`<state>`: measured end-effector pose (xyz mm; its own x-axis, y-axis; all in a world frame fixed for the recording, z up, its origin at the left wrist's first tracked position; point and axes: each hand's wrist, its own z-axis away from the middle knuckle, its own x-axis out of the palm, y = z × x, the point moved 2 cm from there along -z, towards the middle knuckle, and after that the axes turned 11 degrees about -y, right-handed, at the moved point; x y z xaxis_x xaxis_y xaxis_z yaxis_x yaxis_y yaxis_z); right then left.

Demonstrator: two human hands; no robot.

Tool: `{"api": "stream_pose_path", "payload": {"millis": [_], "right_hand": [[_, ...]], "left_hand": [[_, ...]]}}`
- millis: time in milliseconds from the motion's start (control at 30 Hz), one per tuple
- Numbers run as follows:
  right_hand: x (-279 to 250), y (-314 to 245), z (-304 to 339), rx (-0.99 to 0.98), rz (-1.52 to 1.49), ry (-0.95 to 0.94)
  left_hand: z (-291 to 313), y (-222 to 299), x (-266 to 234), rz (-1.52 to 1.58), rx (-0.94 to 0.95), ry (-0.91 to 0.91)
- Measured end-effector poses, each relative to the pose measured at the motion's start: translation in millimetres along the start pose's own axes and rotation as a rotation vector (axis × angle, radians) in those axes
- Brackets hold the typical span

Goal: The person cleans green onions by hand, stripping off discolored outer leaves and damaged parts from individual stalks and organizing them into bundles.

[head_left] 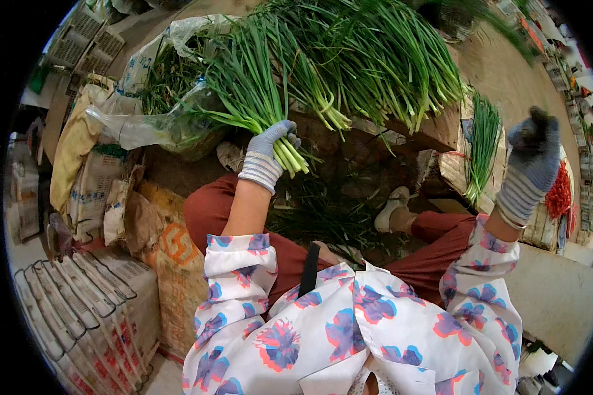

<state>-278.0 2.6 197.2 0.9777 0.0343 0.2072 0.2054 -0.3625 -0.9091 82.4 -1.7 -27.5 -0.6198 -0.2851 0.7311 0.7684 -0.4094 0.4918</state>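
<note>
The gloved fingers of the left hand [275,148] are curled firmly around a bunch of green stalks [260,92], gripping it near the pale ends, which poke out below the fist while the leaves fan up and away. The gloved right hand [532,155] is raised well apart from it, its fingers dark and smeared; whether they hold anything cannot be told, though a blur of green [504,29] shows beyond them. The held bunch looks only partly tidied: its pale ends sit roughly together, but a few leaves splay out to the side, and no tie can be made out on it. Just beyond, a large pile of the same greens [375,59] covers most of a wooden stand [438,128], its pale ends reaching the near edge; this seems to be the bulk of what is left. One smaller bundle [483,145] lies apart, lengthwise on a cardboard-covered box [453,168] near the stand's right corner, and may be finished, so little appears done against what remains. Farther right sits a heap of red strips [560,191]. Loose leaves [336,217] litter the ground between the person's legs, and a clear plastic bag [128,128] stuffed with greenery stands off the stand's left end.
</note>
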Motion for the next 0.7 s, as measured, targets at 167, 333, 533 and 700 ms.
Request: {"api": "stream_pose_path", "payload": {"millis": [167,333,533,700], "right_hand": [[77,51,11,-0.175,0.715,-0.088],[169,168,53,0.001,1.418,-0.952],[140,193,50,-0.161,0.933,-0.491],[167,201,35,-0.029,0.806,-0.549]], "left_hand": [[-3,-8,-5,0.049,-0.031,-0.034],[5,-18,14,0.063,-0.05,-0.141],[4,-13,-7,-0.129,-0.057,-0.045],[-2,-14,-12,-0.487,0.127,-0.045]]}}
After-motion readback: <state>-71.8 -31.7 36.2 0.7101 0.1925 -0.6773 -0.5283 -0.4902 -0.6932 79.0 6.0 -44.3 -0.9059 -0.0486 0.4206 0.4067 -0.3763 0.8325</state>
